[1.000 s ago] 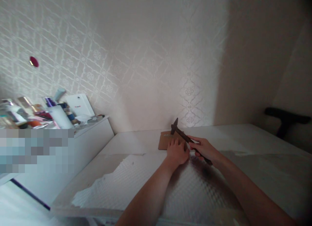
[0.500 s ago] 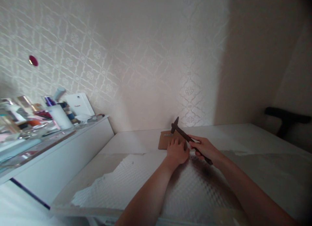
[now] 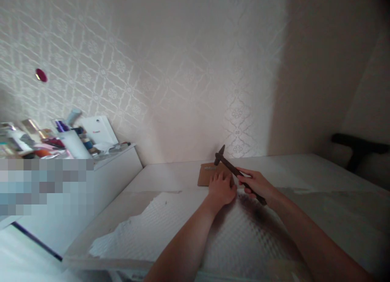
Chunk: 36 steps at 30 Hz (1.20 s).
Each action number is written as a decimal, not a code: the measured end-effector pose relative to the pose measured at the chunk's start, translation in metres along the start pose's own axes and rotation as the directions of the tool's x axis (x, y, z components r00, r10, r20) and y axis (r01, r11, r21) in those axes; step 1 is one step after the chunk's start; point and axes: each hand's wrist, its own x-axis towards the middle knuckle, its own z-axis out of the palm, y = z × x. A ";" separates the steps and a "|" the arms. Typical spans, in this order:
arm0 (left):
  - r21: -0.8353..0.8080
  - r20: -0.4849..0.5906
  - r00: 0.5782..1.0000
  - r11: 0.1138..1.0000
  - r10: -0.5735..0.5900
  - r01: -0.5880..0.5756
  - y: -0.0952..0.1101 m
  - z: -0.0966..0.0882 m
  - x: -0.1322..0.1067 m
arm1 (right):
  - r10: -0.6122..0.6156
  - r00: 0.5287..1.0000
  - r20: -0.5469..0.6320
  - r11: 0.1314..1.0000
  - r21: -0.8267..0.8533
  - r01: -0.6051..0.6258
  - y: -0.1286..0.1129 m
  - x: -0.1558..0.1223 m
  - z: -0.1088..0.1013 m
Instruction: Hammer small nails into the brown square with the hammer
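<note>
My right hand (image 3: 255,184) grips a dark hammer (image 3: 232,168) by its handle. The hammer's head is at the far end, in front of the wall and over the upper edge of a small brown board (image 3: 204,177). Whether the head touches the board I cannot tell. My left hand (image 3: 222,188) lies on the board with its fingers spread, covering its lower right part. Some small shiny metal bits (image 3: 210,168) sit in a row near the board's top edge, too small to name. Under my forearms a white textured sheet (image 3: 146,223) covers part of the table.
A white table (image 3: 170,172) runs back to the patterned wall (image 3: 189,91). At left stands a white cabinet (image 3: 118,174) crowded with bottles and a white box (image 3: 100,130); part of it is pixelated. A dark T-shaped object (image 3: 355,146) is at the right.
The hammer's head has moved very slightly to the right. My left hand and the board stay where they were.
</note>
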 end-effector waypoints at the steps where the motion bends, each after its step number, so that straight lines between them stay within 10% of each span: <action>1: 0.001 -0.002 1.000 1.000 0.001 -0.001 0.000 0.000 0.000 | 0.002 1.000 0.004 1.000 0.000 -0.002 0.000 0.000 0.000; 36: -0.002 0.001 1.000 1.000 -0.003 0.003 -0.001 0.003 0.002 | -0.008 1.000 -0.007 0.998 -0.062 0.007 0.000 0.002 -0.006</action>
